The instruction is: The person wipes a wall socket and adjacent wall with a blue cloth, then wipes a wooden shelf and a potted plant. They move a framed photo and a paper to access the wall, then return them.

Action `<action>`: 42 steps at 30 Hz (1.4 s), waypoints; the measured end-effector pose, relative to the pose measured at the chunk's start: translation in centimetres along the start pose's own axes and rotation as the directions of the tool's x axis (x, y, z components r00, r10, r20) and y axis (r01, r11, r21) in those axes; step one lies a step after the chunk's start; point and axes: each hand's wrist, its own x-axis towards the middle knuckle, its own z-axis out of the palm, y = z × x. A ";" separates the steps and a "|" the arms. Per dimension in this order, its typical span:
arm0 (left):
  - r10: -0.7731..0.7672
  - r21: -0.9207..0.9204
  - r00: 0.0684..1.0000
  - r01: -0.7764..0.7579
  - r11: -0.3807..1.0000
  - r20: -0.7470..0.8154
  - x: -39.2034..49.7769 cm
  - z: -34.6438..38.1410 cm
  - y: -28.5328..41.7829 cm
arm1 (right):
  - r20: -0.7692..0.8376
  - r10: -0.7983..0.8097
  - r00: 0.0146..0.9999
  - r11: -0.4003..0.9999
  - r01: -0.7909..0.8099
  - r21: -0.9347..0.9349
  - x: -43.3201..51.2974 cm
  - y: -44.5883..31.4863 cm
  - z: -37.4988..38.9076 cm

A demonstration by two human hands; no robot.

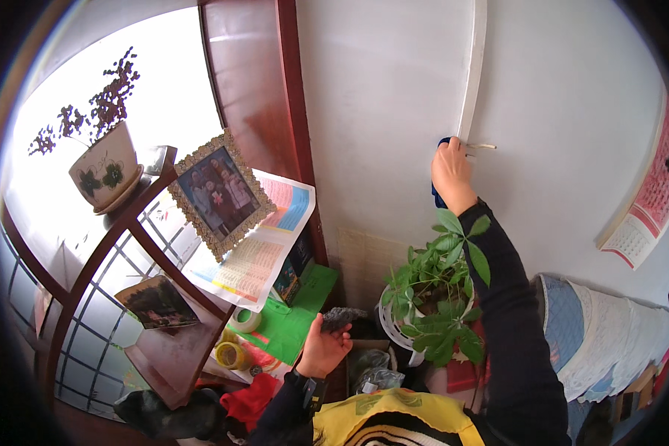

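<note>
With my right hand (450, 174) I press a dark blue cloth (438, 192) against the white wall (379, 111), at the lower end of a white cable trunking (472, 72). A short pale cable end (484, 146) sticks out beside my knuckles. My left hand (324, 347) is held low, palm up, with a dark grey fuzzy wad (339, 319) resting in it; what the wad is made of cannot be told. Below my right forearm stands a leafy green plant (446, 301) in a white pot (387, 318), its leaves touching the sleeve.
At left, a wooden shelf unit (78, 279) carries a flower pot (108, 170) and a framed photo (218, 192). A printed sheet (256, 251), tape rolls (233, 355) and a green box (318, 284) lie near my left hand. A lace-covered piece (613, 334) stands right, under a wall calendar (641, 223).
</note>
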 end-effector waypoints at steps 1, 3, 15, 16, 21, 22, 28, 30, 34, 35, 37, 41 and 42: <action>0.002 0.005 1.000 -0.002 1.000 0.023 0.1 -0.1 0.0 | 0.003 -0.007 1.000 1.000 0.007 -0.021 0.5 -0.2 0.0; -0.003 -0.013 1.000 0.003 1.000 0.005 0.1 -0.5 0.0 | 0.043 -0.014 0.999 0.999 0.015 -0.035 1.4 -0.3 0.0; -0.041 -0.004 0.998 0.041 0.999 0.049 0.2 0.3 -0.6 | 0.036 -0.415 0.909 0.869 0.384 0.311 -4.0 -1.3 4.6; -0.034 -0.007 0.999 0.034 0.999 0.042 0.1 0.2 -0.4 | -0.015 -0.374 0.927 0.865 0.355 0.355 -4.8 -1.5 4.8; 0.010 -0.049 1.000 -0.012 0.999 -0.029 -0.7 -1.4 0.7 | -0.391 -0.193 0.900 0.862 0.346 0.371 -4.3 0.1 2.7; 0.009 -0.051 1.000 -0.009 0.999 -0.012 -0.6 -1.6 0.6 | -0.404 -0.136 0.904 0.892 0.289 0.346 -3.8 0.7 2.1; -0.031 -0.035 1.000 0.031 0.999 0.002 0.0 -1.2 -0.1 | -0.272 -0.123 0.954 0.982 0.157 0.108 -1.9 0.7 2.1; -0.023 -0.035 0.999 0.024 0.999 0.028 0.0 -1.1 -0.2 | -0.256 -0.154 0.954 0.987 0.158 -0.007 -2.6 -0.1 3.8; 0.014 -0.035 1.000 -0.013 0.999 0.028 -0.9 -1.5 0.3 | -0.156 -0.239 0.958 0.961 0.210 -0.179 -4.7 -0.2 7.2; 0.022 -0.040 0.999 -0.021 0.999 0.030 -1.1 -1.7 0.5 | -0.076 -0.235 0.969 0.964 0.222 -0.148 -5.3 0.1 7.9; 0.030 -0.076 0.999 -0.028 0.997 0.023 -1.6 -2.2 0.9 | 0.040 -0.264 0.964 0.961 0.266 -0.076 -6.6 1.0 8.7; 0.028 -0.081 1.000 -0.027 0.996 0.007 -1.9 -2.8 1.2 | 0.198 -0.256 0.946 0.966 0.257 0.020 -7.3 1.8 7.2; 0.020 -0.081 0.999 -0.016 0.997 0.046 -1.7 -2.8 1.2 | 0.047 -0.336 0.941 0.941 0.334 0.046 -7.0 1.5 6.3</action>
